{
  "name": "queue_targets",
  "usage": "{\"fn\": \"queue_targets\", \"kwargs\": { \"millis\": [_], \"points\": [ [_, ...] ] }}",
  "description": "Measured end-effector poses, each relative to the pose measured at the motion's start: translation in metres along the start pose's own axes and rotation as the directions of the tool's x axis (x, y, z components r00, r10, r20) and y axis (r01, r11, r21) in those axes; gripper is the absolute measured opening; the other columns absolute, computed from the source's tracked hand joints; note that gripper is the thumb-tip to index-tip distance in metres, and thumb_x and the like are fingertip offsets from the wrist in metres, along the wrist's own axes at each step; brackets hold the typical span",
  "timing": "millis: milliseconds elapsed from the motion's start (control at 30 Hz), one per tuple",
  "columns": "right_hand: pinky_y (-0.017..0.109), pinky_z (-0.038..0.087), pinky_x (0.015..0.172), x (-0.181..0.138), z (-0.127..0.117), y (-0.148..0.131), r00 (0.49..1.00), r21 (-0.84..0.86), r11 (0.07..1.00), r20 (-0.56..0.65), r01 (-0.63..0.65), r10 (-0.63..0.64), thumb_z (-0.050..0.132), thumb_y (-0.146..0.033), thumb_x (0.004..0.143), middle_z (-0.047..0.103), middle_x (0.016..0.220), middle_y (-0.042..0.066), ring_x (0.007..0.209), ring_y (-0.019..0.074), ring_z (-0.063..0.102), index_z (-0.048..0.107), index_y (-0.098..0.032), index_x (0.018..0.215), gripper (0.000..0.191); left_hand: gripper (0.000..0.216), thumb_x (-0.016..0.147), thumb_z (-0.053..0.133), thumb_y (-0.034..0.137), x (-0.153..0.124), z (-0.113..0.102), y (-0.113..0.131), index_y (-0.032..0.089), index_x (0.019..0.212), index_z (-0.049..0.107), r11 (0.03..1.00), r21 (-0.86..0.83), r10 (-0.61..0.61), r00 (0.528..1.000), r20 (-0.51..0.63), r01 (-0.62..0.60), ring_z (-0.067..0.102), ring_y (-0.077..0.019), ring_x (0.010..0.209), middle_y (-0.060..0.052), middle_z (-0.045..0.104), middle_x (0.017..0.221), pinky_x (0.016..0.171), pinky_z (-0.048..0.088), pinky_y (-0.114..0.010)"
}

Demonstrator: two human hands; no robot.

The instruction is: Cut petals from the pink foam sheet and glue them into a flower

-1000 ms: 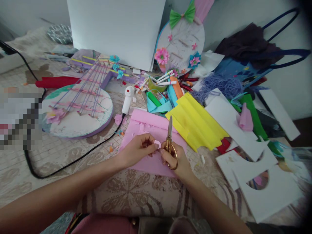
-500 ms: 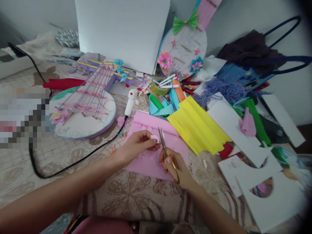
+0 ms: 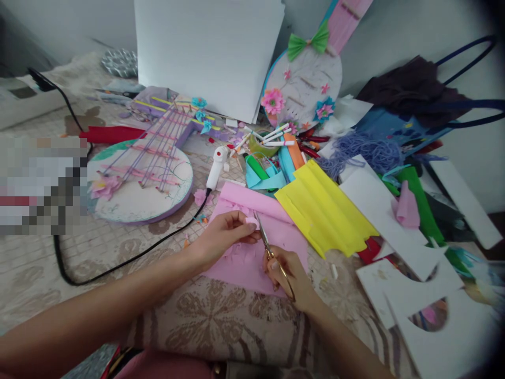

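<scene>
My left hand (image 3: 235, 230) pinches a small piece of pink crepe paper (image 3: 251, 223) between thumb and fingers. Gold-handled scissors (image 3: 265, 238) are in my right hand (image 3: 287, 273), fingers through the loops. The blade tips reach the right edge of the small piece; I cannot tell whether they bite into it. Below both hands lies a pink crepe paper sheet (image 3: 252, 273), its far edge rolled, with small pink scraps (image 3: 229, 251) on it.
A white glue gun (image 3: 215, 167) with a black cord lies behind my left hand. At left is a decorated stringed instrument model (image 3: 145, 197); another (image 3: 302, 89) leans at the back. Yellow crepe paper (image 3: 326, 208) and white board offcuts (image 3: 394, 221) lie to the right.
The scissors' blades have closed somewhat and their tips have come to the small pink piece. My left hand keeps its pinch. The whole view has shifted slightly.
</scene>
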State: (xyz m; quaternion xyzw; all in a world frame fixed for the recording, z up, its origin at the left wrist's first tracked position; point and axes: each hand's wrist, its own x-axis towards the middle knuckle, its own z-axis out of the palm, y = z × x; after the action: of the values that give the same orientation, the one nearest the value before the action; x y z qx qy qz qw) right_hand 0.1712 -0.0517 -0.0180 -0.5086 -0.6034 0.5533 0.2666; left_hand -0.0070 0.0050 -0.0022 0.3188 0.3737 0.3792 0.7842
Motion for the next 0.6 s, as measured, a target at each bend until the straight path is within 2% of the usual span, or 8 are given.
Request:
{"fn": "queue_targets", "kwargs": {
  "millis": [600],
  "points": [
    [0.022, 0.023, 0.042, 0.0003, -0.0016, 0.0004, 1.000, -0.068, 0.998, -0.022, -0.010, 0.008, 0.043, -0.055, 0.082, 0.032, 0.051, -0.006, 0.044, 0.0085, 0.032, 0.042, -0.018, 0.065, 0.040, 0.018, 0.074, 0.065, 0.022, 0.0007, -0.0005, -0.0021, 0.014, 0.070, 0.050, 1.000, -0.005, 0.022, 1.000, -0.010, -0.022, 0.062, -0.0108, 0.066, -0.001, 0.066, 0.068, 0.072, 0.047, -0.027]
  ]
}}
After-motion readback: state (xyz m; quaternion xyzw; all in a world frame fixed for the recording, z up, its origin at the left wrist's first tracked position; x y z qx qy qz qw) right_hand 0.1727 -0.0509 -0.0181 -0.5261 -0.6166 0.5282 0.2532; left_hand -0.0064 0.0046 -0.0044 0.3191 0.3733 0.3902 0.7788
